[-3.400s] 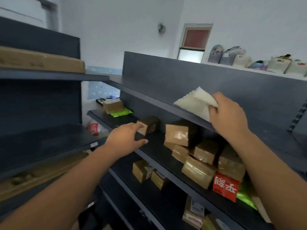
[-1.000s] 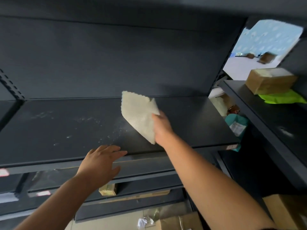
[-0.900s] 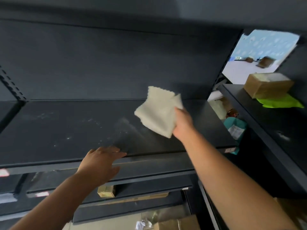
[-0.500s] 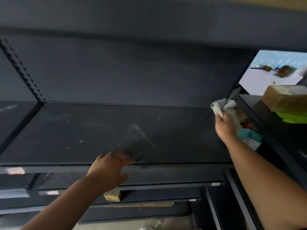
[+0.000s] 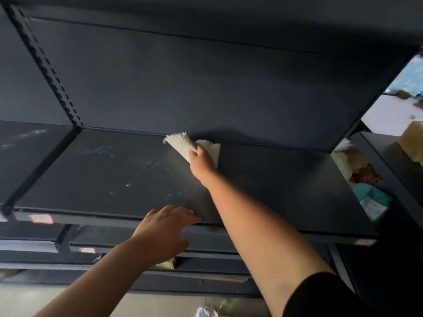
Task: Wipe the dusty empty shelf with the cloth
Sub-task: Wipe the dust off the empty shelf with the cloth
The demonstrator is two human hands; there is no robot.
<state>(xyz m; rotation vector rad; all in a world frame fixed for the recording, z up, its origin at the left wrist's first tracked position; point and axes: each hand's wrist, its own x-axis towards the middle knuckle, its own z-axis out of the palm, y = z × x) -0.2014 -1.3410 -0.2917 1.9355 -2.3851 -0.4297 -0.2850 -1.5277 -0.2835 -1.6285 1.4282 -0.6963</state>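
Head view: right hand (image 5: 202, 162) pinching the cloth (image 5: 183, 144) at the shelf (image 5: 274, 179) back, left hand (image 5: 168, 221) flat and empty on the front edge; best press flatter, sweeping leftward through the dust specks (image 5: 146, 165).

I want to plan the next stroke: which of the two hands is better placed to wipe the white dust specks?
Probably the right hand. It already holds the cloth at the back of the shelf, just right of the dust specks. The left hand is empty, resting on the front edge.
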